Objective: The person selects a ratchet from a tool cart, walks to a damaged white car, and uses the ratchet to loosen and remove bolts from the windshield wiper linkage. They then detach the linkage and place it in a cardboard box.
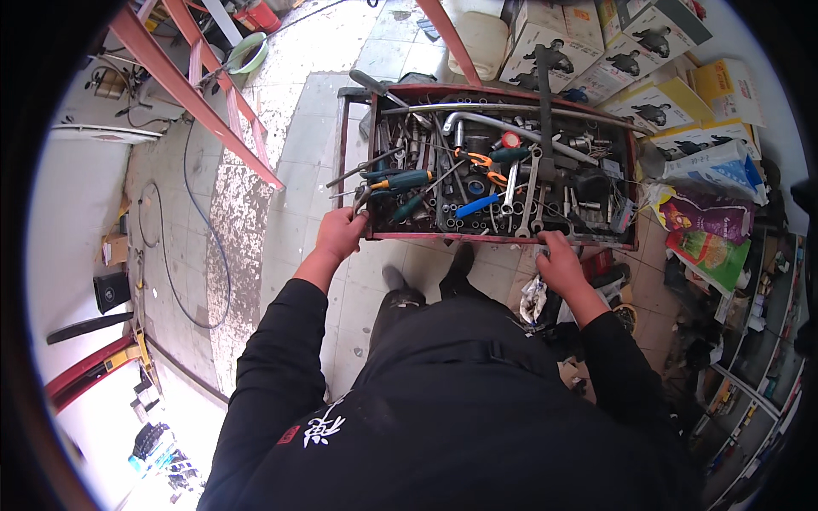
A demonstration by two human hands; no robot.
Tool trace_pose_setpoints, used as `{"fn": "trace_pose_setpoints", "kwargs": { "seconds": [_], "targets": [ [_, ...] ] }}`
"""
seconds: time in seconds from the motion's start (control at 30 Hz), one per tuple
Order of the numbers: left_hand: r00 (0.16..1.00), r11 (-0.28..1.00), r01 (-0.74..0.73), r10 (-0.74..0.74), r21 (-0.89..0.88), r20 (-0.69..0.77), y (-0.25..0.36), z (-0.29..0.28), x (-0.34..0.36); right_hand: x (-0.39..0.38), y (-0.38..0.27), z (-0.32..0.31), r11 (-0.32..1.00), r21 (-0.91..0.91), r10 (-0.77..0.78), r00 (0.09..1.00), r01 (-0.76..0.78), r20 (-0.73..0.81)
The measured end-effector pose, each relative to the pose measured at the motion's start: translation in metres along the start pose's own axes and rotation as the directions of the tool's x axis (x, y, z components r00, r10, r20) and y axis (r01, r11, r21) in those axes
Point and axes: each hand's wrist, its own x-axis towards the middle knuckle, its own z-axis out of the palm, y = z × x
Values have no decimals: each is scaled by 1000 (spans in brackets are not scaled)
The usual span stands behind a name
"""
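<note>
A red-rimmed metal tool tray (pixel 634 183) full of hand tools is in front of me. My left hand (pixel 341 233) is closed at its near left corner, next to a metal tool end that sticks out over the side. My right hand (pixel 562 262) grips the near rim towards the right, thumb and fingers by the ends of two long wrenches (pixel 530 194). Inside lie screwdrivers (pixel 409 179), a blue-handled tool (pixel 477 205), orange-handled pliers (pixel 482 159) and a bent metal bar (pixel 511 132). A long dark bar (pixel 543 94) crosses the far rim.
Red metal legs (pixel 196 94) stand at the far left, near a green basin (pixel 247 53). A dark hose (pixel 198 247) curls across the tiled floor. Stacked cartons (pixel 562 43) and bags (pixel 707 213) line the right, above cluttered shelves (pixel 750 366). A pale plastic canister (pixel 477 47) stands behind the tray.
</note>
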Motion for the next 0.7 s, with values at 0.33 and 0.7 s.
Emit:
{"fn": "trace_pose_setpoints", "kwargs": {
  "seconds": [0.33,0.7],
  "targets": [
    [966,947,-248,256,205,-17,-39,11,-17,-71,-20,42,994,-109,0,980,-22,-197],
    [951,999,38,-39,11,308,-203,-47,-257,-277,-154,252,934,296,214,977,-199,-18]
  ]
}}
